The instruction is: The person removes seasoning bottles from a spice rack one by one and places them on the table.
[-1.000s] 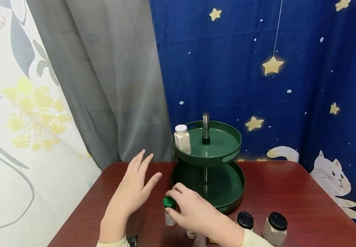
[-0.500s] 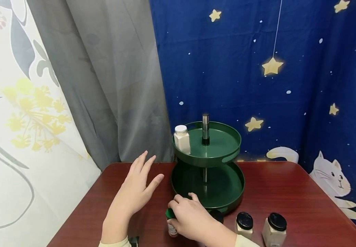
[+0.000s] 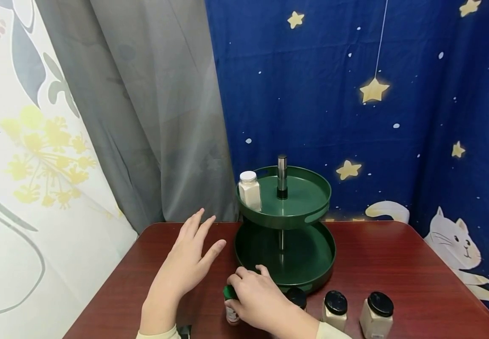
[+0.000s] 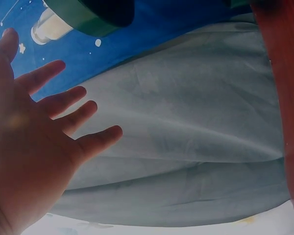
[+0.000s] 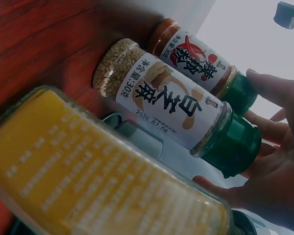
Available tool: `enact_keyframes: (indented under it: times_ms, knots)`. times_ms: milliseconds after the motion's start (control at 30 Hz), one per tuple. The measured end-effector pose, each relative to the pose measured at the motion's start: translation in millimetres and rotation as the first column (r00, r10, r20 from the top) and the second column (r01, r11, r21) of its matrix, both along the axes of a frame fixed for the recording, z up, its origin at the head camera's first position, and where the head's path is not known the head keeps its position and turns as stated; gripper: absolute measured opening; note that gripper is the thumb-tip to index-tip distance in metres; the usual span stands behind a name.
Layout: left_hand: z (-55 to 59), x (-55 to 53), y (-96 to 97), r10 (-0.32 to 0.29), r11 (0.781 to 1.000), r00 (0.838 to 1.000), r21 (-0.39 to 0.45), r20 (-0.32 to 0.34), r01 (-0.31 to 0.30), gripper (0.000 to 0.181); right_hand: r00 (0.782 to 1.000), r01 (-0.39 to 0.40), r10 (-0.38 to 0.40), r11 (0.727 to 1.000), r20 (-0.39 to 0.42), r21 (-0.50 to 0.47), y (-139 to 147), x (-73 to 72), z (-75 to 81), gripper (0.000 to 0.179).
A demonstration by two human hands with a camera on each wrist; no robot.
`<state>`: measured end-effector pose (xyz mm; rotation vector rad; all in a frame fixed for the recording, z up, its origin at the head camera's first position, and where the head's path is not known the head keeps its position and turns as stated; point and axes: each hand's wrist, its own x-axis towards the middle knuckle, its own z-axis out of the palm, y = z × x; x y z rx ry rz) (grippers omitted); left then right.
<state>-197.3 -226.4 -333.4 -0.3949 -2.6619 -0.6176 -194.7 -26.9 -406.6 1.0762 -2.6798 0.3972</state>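
Observation:
My right hand (image 3: 261, 299) pinches the green cap of a chili powder shaker (image 3: 232, 314), low over the table in front of a two-tier green rotating tray (image 3: 284, 220). In the right wrist view, thumb and fingertips are at that shaker's cap; red powder (image 5: 159, 36) shows at its base. A white sesame shaker (image 5: 169, 100), also green-capped, stands close beside it, overlapping the hand's fingers in this view. My left hand (image 3: 183, 261) hovers left of the tray, fingers straight and spread, holding nothing. Its palm side fills the left of the left wrist view.
A white-lidded jar (image 3: 250, 192) stands on the upper tier's left. Black-lidded jars (image 3: 377, 315) line the front right of the red-brown table (image 3: 380, 254). A yellow-filled glass jar (image 5: 103, 166) is near my right hand. Grey and blue curtains (image 3: 346, 117) hang behind.
My right hand has come down and nearer to me with the chili shaker, then slightly left. A black lid behind its wrist has come into view. The left hand has shifted slightly right.

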Motion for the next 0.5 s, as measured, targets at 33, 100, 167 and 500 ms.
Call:
enact_keyframes:
  times_ms: [33, 100, 167, 500]
  knots:
    - [0.0, 0.1, -0.1, 0.000, 1.000, 1.000, 0.000, 0.000, 0.000, 0.071, 1.000, -0.001, 0.001, 1.000, 0.000, 0.002, -0.5, 0.2, 0.0, 0.030]
    - [0.0, 0.2, -0.3, 0.000, 1.000, 1.000, 0.001, 0.000, 0.000, 0.071, 1.000, -0.002, 0.003, 1.000, -0.001, 0.010, -1.2, 0.7, -0.1, 0.030]
    - [0.1, 0.3, -0.4, -0.001, 1.000, 1.000, 0.000, 0.000, 0.001, 0.071, 1.000, -0.003, 0.003, 1.000, -0.008, 0.021, -1.7, 1.2, -0.6, 0.031]
    - [0.4, 1.9, -2.7, 0.011, 1.000, 1.000, -0.007, -0.008, -0.011, 0.068, 0.998, -0.019, 0.016, 0.998, 0.054, 0.065, -0.9, 2.8, 0.2, 0.042]
